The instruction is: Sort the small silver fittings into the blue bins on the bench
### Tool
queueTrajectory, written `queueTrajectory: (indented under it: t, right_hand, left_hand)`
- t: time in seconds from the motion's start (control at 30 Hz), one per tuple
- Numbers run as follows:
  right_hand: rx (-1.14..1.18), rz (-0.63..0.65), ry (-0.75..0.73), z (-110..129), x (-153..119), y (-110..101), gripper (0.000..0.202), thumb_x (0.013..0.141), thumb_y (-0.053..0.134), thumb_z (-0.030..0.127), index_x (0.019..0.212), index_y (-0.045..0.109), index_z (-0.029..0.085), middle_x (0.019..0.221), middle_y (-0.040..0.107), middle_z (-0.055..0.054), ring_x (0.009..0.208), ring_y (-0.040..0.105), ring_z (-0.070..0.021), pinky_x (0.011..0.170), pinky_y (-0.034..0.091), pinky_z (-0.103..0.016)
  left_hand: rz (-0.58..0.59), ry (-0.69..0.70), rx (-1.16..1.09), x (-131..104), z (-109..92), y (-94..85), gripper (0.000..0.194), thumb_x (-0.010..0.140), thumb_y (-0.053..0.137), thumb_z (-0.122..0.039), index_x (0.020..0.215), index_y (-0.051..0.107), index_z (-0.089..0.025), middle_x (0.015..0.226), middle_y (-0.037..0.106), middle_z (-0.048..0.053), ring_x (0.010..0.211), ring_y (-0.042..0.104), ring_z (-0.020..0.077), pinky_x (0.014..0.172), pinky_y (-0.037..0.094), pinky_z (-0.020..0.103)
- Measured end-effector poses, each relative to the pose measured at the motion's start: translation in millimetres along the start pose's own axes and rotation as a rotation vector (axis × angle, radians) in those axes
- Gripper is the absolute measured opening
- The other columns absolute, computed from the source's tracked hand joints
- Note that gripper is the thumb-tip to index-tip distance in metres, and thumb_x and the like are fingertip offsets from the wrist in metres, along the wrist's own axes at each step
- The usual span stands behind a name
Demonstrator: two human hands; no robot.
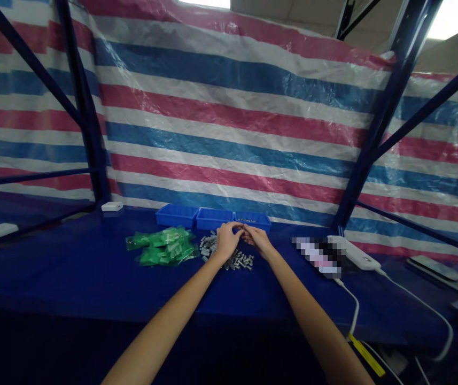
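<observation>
My left hand (227, 240) and my right hand (256, 238) meet at the fingertips over a pile of small silvery metal parts (245, 261) on the blue table (100, 272). The fingers of both hands are pinched together; whatever lies between them is too small to make out. More grey parts show to the left of my left hand. Just behind my hands stand three blue trays in a row: the left one (176, 215), the middle one (215, 218) and the right one (264, 222), which has small parts in it. Green plastic bags (167, 247) lie left of the pile.
On the right lie a phone-like item (320, 258), blurred out, and a white power bank (355, 253) with white cables. A white box (112, 206) sits at the back left. Blue rack posts and a striped sheet (229, 117) stand behind the table.
</observation>
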State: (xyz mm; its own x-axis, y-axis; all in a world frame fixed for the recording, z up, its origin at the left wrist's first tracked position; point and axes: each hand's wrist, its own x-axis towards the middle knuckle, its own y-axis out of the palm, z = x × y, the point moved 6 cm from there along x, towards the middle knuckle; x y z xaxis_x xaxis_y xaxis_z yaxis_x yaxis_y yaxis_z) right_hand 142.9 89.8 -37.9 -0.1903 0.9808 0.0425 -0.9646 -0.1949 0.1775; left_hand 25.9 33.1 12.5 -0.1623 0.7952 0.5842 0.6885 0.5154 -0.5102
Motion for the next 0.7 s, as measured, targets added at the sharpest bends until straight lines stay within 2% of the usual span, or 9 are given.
queueTrajectory:
  t: [0.23,0.47,0.6,0.7]
  right_hand:
    - [0.143,0.044,0.027,2.2,-1.2,3.0,0.016,0.069,0.068,0.026,0.081,0.070,0.017,0.067,0.067,-0.001,0.055,0.056,-0.0077,0.060,0.047,-0.019]
    - [0.231,0.078,0.043,3.6,1.4,5.6,0.013,0.072,0.065,0.023,0.083,0.069,0.018,0.072,0.068,-0.003,0.065,0.062,-0.0115,0.065,0.049,-0.021]
    - [0.211,0.081,0.041,1.2,2.7,6.2,0.010,0.071,0.066,0.023,0.076,0.069,0.015,0.068,0.068,-0.004,0.062,0.060,-0.0100,0.064,0.048,-0.020]
    - [0.120,0.043,0.026,-0.1,4.5,2.8,0.012,0.068,0.069,0.026,0.069,0.069,0.014,0.062,0.065,-0.003,0.056,0.057,-0.0083,0.059,0.047,-0.019]
  left_hand:
    - [-0.040,0.024,-0.031,-0.3,-1.2,0.6,0.026,0.072,0.062,-0.018,0.098,0.065,-0.022,0.087,0.069,0.002,0.085,0.057,0.0193,0.079,0.040,0.033]
    - [-0.113,0.045,-0.029,1.8,1.0,-2.8,0.013,0.078,0.058,-0.028,0.083,0.066,-0.020,0.087,0.067,0.004,0.084,0.057,0.0176,0.077,0.041,0.031]
    - [-0.094,0.038,-0.013,2.7,3.4,-1.4,0.014,0.079,0.056,-0.027,0.083,0.066,-0.019,0.085,0.066,0.004,0.082,0.058,0.0171,0.076,0.042,0.030]
    - [-0.036,0.044,0.003,2.3,3.9,3.2,0.014,0.079,0.055,-0.028,0.081,0.066,-0.019,0.082,0.066,0.004,0.080,0.058,0.0170,0.076,0.043,0.030]
